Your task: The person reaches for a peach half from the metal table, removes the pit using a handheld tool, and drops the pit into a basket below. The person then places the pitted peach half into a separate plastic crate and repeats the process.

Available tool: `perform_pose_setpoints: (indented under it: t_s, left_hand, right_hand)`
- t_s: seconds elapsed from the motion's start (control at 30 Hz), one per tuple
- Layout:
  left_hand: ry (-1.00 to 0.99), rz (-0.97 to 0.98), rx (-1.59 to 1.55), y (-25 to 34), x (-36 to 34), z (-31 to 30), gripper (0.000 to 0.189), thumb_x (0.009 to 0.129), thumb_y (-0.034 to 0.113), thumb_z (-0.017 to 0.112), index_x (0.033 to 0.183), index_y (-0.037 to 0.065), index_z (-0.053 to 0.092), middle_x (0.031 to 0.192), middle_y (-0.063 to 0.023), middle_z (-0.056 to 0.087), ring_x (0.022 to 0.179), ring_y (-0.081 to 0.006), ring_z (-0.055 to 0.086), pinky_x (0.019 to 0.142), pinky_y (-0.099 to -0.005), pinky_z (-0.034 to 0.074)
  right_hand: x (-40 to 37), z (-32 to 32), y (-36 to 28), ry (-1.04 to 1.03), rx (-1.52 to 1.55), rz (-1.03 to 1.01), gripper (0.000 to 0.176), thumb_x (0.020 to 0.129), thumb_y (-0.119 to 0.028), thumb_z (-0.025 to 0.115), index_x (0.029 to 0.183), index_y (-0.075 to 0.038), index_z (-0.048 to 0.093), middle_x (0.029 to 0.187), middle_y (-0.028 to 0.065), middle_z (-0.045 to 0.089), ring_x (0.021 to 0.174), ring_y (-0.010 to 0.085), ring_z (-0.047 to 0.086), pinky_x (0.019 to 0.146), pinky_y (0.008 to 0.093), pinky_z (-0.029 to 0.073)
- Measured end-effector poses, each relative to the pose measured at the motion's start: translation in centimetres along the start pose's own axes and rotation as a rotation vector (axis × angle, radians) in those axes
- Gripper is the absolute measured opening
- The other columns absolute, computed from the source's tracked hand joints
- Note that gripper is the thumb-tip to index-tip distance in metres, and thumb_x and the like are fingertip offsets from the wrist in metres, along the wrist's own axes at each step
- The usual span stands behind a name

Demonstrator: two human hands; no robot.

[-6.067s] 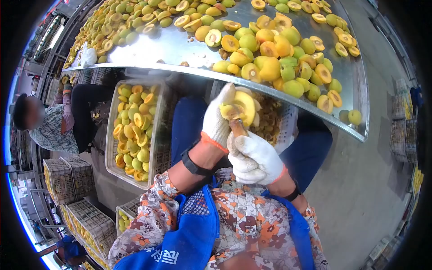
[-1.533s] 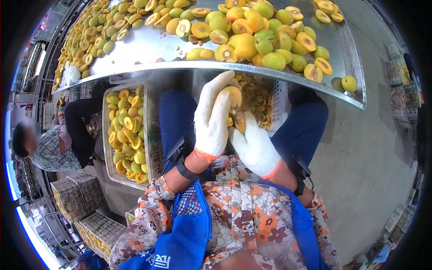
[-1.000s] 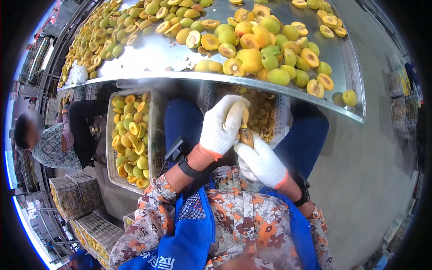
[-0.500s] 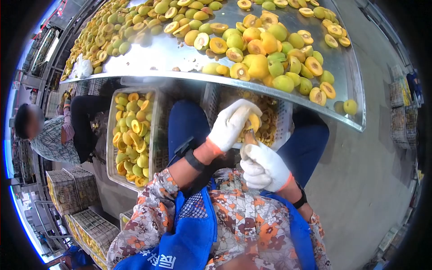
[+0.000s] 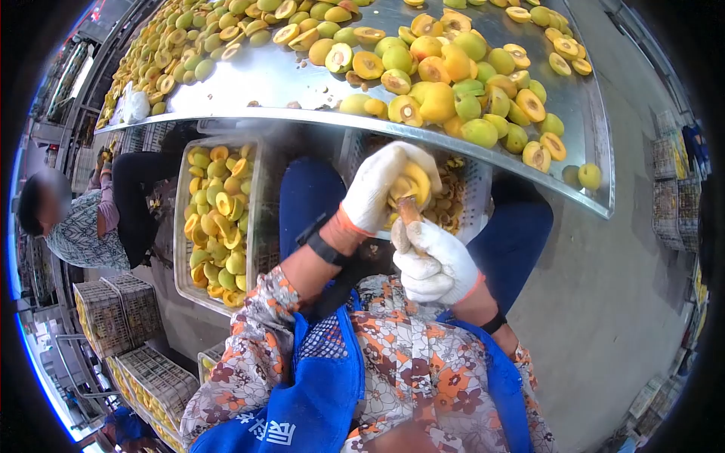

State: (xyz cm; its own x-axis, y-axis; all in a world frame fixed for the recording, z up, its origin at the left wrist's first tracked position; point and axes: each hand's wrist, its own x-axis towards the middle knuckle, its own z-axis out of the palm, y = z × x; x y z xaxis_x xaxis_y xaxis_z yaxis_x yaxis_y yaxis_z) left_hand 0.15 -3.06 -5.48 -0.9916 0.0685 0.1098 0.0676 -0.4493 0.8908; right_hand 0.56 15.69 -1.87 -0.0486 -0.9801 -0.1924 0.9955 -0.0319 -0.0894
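In my left hand (image 5: 385, 185), white-gloved, fingers curl around a hollowed yellow peach half (image 5: 410, 185), cut side turned toward me. My right hand (image 5: 438, 266), also gloved, grips a pitting knife (image 5: 408, 211) with a brownish shaft; its tip meets the fruit, and the fingers hide most of the handle. Below both hands, a white crate (image 5: 474, 200) between my knees holds pits and scraps. Just ahead, peach halves (image 5: 438, 102) lie heaped on the metal table (image 5: 302, 117), many with the pit still inside.
A pale crate (image 5: 255, 226) full of pitted halves stands by my left knee. Farther left sits another person (image 5: 91, 226). Stacked crates (image 5: 117, 313) are at the lower left; more crates (image 5: 674, 204) stand far right. The table's front edge crosses before me.
Both hands have moved slightly up and left. My left hand has turned the peach half so its hollow shows more, and the knife tip is now at its lower edge.
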Motion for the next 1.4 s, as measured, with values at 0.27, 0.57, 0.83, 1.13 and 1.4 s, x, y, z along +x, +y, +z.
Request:
perform_pose_setpoints:
  t_s: [0.27,0.57,0.83,1.13,1.4]
  left_hand:
    - [0.819,0.426,1.710,7.9,-8.7,-12.1,0.018,0.102,0.014,0.054,0.109,0.006,0.068,0.096,-0.0087,0.068,0.098,-0.0197,0.065,0.085,-0.0348,0.054]
    - [0.621,0.120,1.816,11.2,-0.3,-12.3,0.038,0.089,0.028,0.073,0.122,0.011,0.068,0.127,-0.0135,0.066,0.123,-0.0361,0.057,0.105,-0.0447,0.046]
    - [0.338,0.188,2.098,5.6,14.5,-13.3,0.055,0.081,0.033,0.075,0.132,0.018,0.060,0.137,-0.0135,0.061,0.146,-0.0406,0.035,0.121,-0.0573,0.026]
    - [0.371,0.392,1.278,7.7,10.1,-9.5,0.041,0.079,0.011,0.079,0.113,0.008,0.057,0.104,-0.0097,0.065,0.107,-0.0271,0.064,0.091,-0.0404,0.055]
    - [0.292,-0.023,-0.062,6.9,1.0,-0.6,0.035,0.095,0.023,0.056,0.125,0.004,0.056,0.100,-0.0084,0.063,0.083,-0.0161,0.064,0.065,-0.0251,0.051]
  right_hand:
    - [-0.5,-3.2,-0.4,0.474,-0.524,-0.136,0.017,0.104,-0.024,0.057,0.096,-0.011,0.049,0.062,-0.0044,0.043,0.040,0.0051,0.035,0.036,0.0235,0.027]
    - [0.8,-4.7,0.9,0.640,-0.812,-0.112,0.026,0.102,-0.031,0.061,0.098,-0.008,0.050,0.066,-0.0012,0.052,0.046,0.0083,0.046,0.042,0.0257,0.037]
    - [-0.5,-5.3,1.4,0.816,-1.072,-0.154,0.036,0.100,-0.036,0.062,0.104,-0.001,0.054,0.070,0.0056,0.061,0.058,0.0156,0.059,0.055,0.0322,0.047]
    - [-0.1,-4.0,0.1,0.810,-1.432,-0.381,0.038,0.100,-0.033,0.062,0.114,0.001,0.055,0.075,0.0170,0.064,0.066,0.0333,0.067,0.059,0.0401,0.051]
    - [1.9,3.0,-1.5,0.756,-1.759,-0.713,0.030,0.097,-0.020,0.064,0.118,0.000,0.057,0.092,0.0279,0.065,0.078,0.0454,0.068,0.062,0.0493,0.055]
